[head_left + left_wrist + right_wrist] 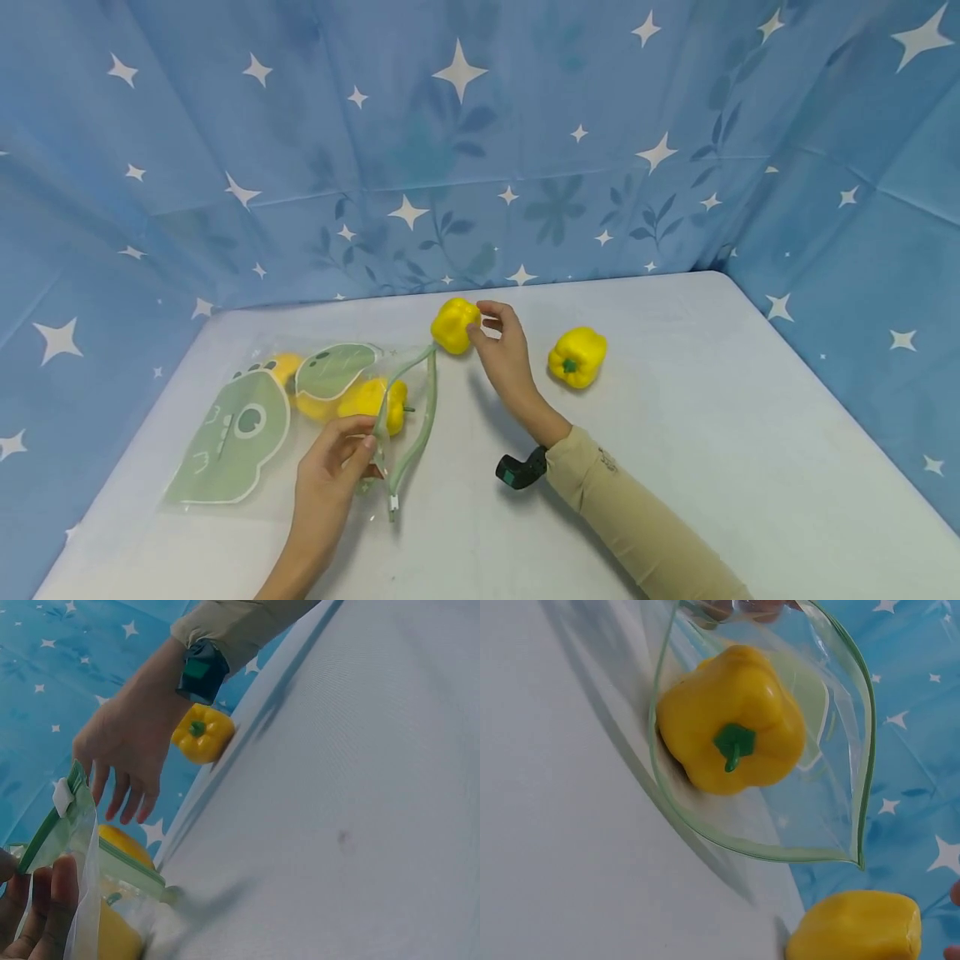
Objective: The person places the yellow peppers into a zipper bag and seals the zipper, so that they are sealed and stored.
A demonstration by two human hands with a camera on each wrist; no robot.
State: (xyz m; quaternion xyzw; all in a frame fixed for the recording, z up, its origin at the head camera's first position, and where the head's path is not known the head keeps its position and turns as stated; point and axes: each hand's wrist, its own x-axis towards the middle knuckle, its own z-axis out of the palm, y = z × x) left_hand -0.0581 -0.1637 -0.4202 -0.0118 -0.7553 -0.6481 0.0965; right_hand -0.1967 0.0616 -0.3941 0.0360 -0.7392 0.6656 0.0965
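My left hand [327, 475] grips the near edge of a clear zip bag [307, 483] with a green cartoon print, and its mouth gapes to the right. Just inside the mouth lies a yellow bell pepper [731, 720] with a green stem. Deeper in the bag, more yellow [285, 367] shows behind the print; its shape is partly hidden. At the back, my right hand [510, 354] reaches toward another yellow bell pepper [454, 325], its fingers loosely bent. In the right wrist view, the fingertips [954, 894] stand slightly apart from that pepper [859, 926].
A third loose yellow bell pepper [577, 357] rests on the white table [712, 450], to the right of my right hand. A white zip slider [63, 796] sits on the bag's green seal. Blue star-patterned curtain [525, 125] hangs behind the table and along its sides.
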